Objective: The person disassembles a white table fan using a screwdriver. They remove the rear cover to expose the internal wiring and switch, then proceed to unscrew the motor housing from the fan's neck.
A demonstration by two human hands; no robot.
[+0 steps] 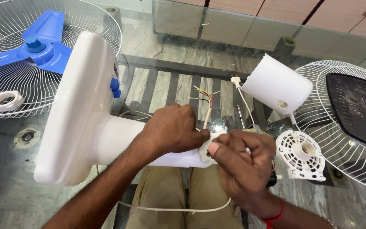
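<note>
The white fan stand lay across the glass desk; the left hand gripped its neck while the right hand, clenched on a part I couldn't identify, worked at the neck's end, beside loose wires.

- No packages, signs or screens show anywhere in the view.
- The only possible marking is a small dark-blue patch on the rim of the white fan base, just above its blue knobs; it is seen edge-on and is too small to tell whether it is a label or print.
</note>
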